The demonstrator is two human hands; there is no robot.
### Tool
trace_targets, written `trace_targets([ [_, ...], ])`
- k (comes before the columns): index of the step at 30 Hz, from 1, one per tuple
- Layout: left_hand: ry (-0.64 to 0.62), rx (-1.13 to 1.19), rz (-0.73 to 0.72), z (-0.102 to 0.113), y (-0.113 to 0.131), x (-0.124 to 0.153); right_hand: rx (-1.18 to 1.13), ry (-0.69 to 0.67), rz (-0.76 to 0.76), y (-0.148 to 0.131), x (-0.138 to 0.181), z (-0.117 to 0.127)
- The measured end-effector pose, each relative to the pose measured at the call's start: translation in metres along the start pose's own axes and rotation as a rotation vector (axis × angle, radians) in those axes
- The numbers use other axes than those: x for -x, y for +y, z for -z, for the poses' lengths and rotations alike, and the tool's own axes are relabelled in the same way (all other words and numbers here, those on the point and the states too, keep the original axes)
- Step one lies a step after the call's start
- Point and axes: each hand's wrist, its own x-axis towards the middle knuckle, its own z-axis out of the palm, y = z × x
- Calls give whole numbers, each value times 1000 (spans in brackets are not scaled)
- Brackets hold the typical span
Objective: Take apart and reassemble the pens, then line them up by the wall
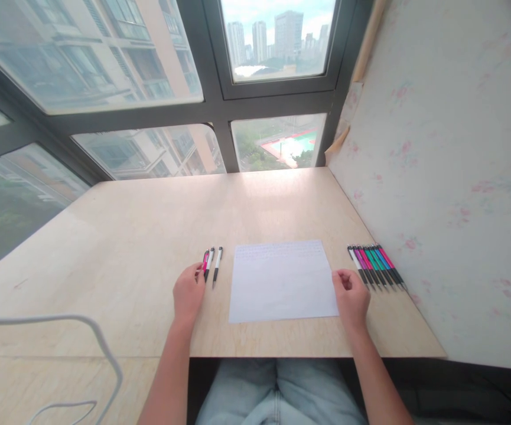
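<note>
**Status at this moment**

1. Work surface. The tabletop (149,236) carries a sheet of paper (282,283) lying flat in front of the person. Faint lines of writing show along its top edge. The rest of the sheet looks blank, though the print is too small to read.

2. Left group. Three pens lie just left of the sheet, side by side: a pink pen (204,261) and two white pens (213,264). The left hand (188,292) rests on the tabletop with its fingers curled against the lower end of the pink pen. Whether they grip the pen or only touch it cannot be told.

3. Right group. A row of coloured pens (376,267) lies near the right edge of the tabletop, tightly packed and parallel, well apart from the left group. The right hand (350,298) sits between the sheet's right edge and this row. Its fingers are loosely curled and no pen shows in them. Whether they pinch the sheet cannot be told.

4. Progress, as a judgement. Three pens stand on the left against a much larger number on the right. If pens pass from one group to the other across the sheet, the smaller share is handled and the larger share is left.
</note>
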Motion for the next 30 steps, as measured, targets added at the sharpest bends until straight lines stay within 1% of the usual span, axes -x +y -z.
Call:
trace_targets([
  [3,-45,-43,11,5,-2,-9,-3,1,-6,3,0,-1],
  [8,-212,-230,31,14,-1,-28,-3,2,-7,6,0,-2],
  [10,-256,-282,52,16,0,-34,-6,2,-4,6,0,-2],
  [15,-295,-362,98,17,6,-46,-21,-1,-2,5,0,-1],
  [20,-295,-402,111,16,14,-46,-36,-2,-2,3,0,-1],
  [23,-291,-400,109,17,11,-46,-41,-1,-9,3,0,-1],
  [26,-268,-346,121,23,3,-44,-68,3,-30,4,0,0],
  [28,-217,-165,150,30,-1,-38,-106,11,-46,4,-1,0],
  [30,-225,134,174,36,0,-28,-158,24,-62,4,-2,1],
])
